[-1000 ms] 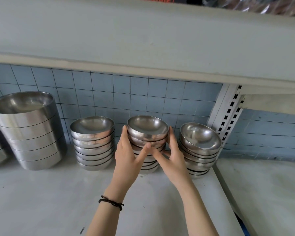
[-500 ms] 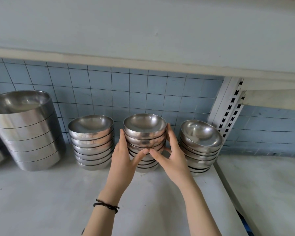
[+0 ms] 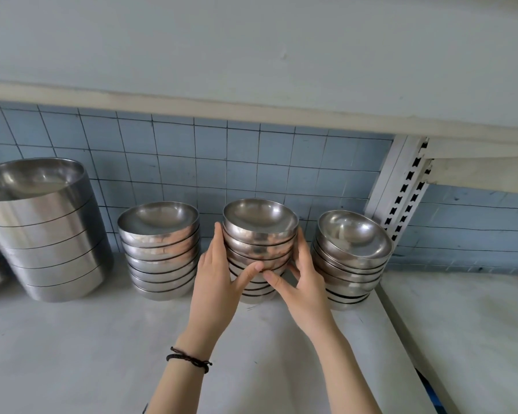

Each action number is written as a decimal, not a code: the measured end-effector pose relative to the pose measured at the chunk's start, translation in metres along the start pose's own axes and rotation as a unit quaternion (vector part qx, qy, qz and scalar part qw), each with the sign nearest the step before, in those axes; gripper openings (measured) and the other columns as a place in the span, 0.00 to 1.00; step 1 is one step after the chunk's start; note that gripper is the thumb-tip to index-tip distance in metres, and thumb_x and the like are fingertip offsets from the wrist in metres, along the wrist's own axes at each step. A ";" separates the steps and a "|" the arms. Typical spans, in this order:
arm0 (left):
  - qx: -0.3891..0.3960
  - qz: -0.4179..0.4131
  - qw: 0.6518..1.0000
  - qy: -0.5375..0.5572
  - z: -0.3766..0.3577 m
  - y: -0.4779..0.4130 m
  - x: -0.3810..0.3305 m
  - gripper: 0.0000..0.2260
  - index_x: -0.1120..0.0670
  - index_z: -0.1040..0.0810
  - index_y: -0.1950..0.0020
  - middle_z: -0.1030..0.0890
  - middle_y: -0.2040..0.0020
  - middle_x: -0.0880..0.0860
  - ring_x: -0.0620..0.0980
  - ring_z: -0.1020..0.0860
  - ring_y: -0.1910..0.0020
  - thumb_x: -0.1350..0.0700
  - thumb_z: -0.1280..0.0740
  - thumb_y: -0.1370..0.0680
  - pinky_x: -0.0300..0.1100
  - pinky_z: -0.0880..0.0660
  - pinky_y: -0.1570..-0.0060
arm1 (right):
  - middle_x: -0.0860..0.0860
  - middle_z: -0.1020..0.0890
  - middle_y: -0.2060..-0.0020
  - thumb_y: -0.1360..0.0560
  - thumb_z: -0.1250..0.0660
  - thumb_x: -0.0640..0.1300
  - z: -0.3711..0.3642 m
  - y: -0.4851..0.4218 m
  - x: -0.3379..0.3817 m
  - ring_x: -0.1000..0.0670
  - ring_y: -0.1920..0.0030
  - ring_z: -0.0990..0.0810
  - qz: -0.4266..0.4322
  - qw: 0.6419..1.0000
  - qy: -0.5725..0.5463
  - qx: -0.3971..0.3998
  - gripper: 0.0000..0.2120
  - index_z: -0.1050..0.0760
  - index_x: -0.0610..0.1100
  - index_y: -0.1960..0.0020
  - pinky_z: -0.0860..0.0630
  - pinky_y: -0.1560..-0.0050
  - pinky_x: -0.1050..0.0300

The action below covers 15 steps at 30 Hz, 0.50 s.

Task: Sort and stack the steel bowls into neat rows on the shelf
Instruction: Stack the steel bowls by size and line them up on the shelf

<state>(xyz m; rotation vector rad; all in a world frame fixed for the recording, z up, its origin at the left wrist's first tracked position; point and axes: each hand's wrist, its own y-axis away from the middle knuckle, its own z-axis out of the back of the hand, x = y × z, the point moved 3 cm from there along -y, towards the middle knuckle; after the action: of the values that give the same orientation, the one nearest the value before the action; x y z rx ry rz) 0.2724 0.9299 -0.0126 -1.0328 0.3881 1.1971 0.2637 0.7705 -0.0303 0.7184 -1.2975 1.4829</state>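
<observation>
Thumbs meeting in front, fingers (image 3: 218, 239) up its sides: you're squaring the stack (image 3: 260, 246).
Left hand (image 3: 219, 282) and right hand (image 3: 307, 289) clasp it, second left of the post (image 3: 401, 186), on the shelf (image 3: 72, 339); next, release gently so nothing tips.

The middle stack (image 3: 259, 249) of shiny round steel bowls stands rim-up on the pale shelf (image 3: 72, 339). Its upper bowls sit a little out of line with the lower ones, and it is clasped at its sides by the left hand (image 3: 219, 279) and the right hand (image 3: 305, 288). Just left of it stands the left stack (image 3: 160, 252), level and even. Just right of it the right stack (image 3: 352, 258) leans, its top bowl tipped forward. Well to its left rises a taller stack of larger bowls (image 3: 45, 234) with straighter sides.
</observation>
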 end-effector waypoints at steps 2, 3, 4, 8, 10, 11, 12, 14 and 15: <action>0.005 -0.011 1.000 -0.008 0.002 -0.002 0.002 0.48 0.54 0.51 0.22 0.38 0.24 0.51 0.50 0.39 0.25 0.31 0.38 0.32 0.40 0.41 0.30 | 0.69 0.31 0.31 0.32 0.27 0.65 -0.001 0.000 0.000 0.66 0.30 0.33 0.006 1.000 0.010 -0.003 0.47 0.50 0.59 0.21 0.35 0.34 0.72; 0.011 -0.014 1.000 -0.007 0.004 -0.003 0.004 0.48 0.53 0.51 0.21 0.39 0.23 0.49 0.50 0.40 0.25 0.31 0.38 0.33 0.42 0.39 0.29 | 0.67 0.32 0.29 0.32 0.27 0.65 -0.001 0.000 0.000 0.65 0.29 0.33 0.009 1.000 0.015 -0.001 0.48 0.50 0.59 0.21 0.35 0.31 0.68; 0.018 -0.016 1.000 -0.002 0.006 -0.003 0.006 0.48 0.52 0.51 0.21 0.39 0.23 0.48 0.48 0.40 0.25 0.30 0.38 0.33 0.43 0.38 0.29 | 0.67 0.33 0.28 0.32 0.27 0.66 0.000 0.000 0.000 0.65 0.29 0.34 0.011 1.000 0.022 0.004 0.48 0.51 0.59 0.21 0.35 0.30 0.65; 0.063 0.009 0.996 0.057 0.009 -0.002 0.018 0.49 0.47 0.54 0.22 0.41 0.26 0.42 0.45 0.41 0.25 0.32 0.34 0.35 0.48 0.39 0.27 | 0.77 0.38 0.31 0.35 0.23 0.64 0.002 -0.002 0.000 0.69 0.31 0.34 0.013 0.999 0.047 0.025 0.54 0.58 0.67 0.23 0.35 0.36 0.74; 0.085 0.026 0.994 0.068 0.008 0.001 0.025 0.48 0.46 0.54 0.22 0.42 0.25 0.41 0.45 0.40 0.25 0.36 0.31 0.34 0.48 0.38 0.27 | 0.82 0.38 0.35 0.35 0.23 0.61 0.004 -0.003 -0.002 0.73 0.34 0.34 0.011 0.998 0.052 0.023 0.55 0.59 0.70 0.25 0.37 0.40 0.79; 0.096 0.032 0.993 0.064 0.006 0.003 0.029 0.48 0.47 0.54 0.22 0.41 0.24 0.43 0.45 0.38 0.25 0.40 0.28 0.32 0.49 0.37 0.27 | 0.83 0.38 0.36 0.36 0.23 0.59 0.005 -0.004 -0.003 0.74 0.35 0.34 0.009 0.998 0.052 0.022 0.54 0.59 0.71 0.25 0.37 0.42 0.81; 0.101 0.036 0.993 0.058 0.003 0.005 0.033 0.47 0.48 0.53 0.21 0.38 0.24 0.45 0.45 0.37 0.26 0.45 0.25 0.31 0.48 0.36 0.28 | 0.84 0.37 0.38 0.36 0.22 0.58 0.005 -0.004 -0.004 0.76 0.37 0.34 0.006 0.998 0.052 0.021 0.54 0.59 0.72 0.26 0.37 0.44 0.82; 0.090 0.042 0.994 0.046 0.000 0.008 0.036 0.48 0.48 0.51 0.21 0.34 0.27 0.45 0.44 0.34 0.28 0.51 0.23 0.32 0.45 0.35 0.29 | 0.86 0.35 0.42 0.36 0.22 0.55 0.008 -0.005 -0.006 0.79 0.40 0.34 0.000 0.998 0.058 0.021 0.55 0.59 0.74 0.27 0.38 0.47 0.84; 0.081 0.045 0.995 0.041 -0.002 0.009 0.036 0.48 0.48 0.50 0.21 0.33 0.27 0.46 0.44 0.35 0.28 0.51 0.22 0.32 0.44 0.35 0.30 | 0.86 0.35 0.43 0.36 0.21 0.54 0.009 -0.006 -0.006 0.80 0.42 0.33 -0.002 0.998 0.063 0.023 0.55 0.59 0.75 0.28 0.38 0.49 0.84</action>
<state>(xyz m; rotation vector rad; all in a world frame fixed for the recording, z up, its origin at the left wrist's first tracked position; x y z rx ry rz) 0.2783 0.9488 -0.0438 -0.9331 0.5922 1.1840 0.2699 0.7593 -0.0310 0.6457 -1.1687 1.5346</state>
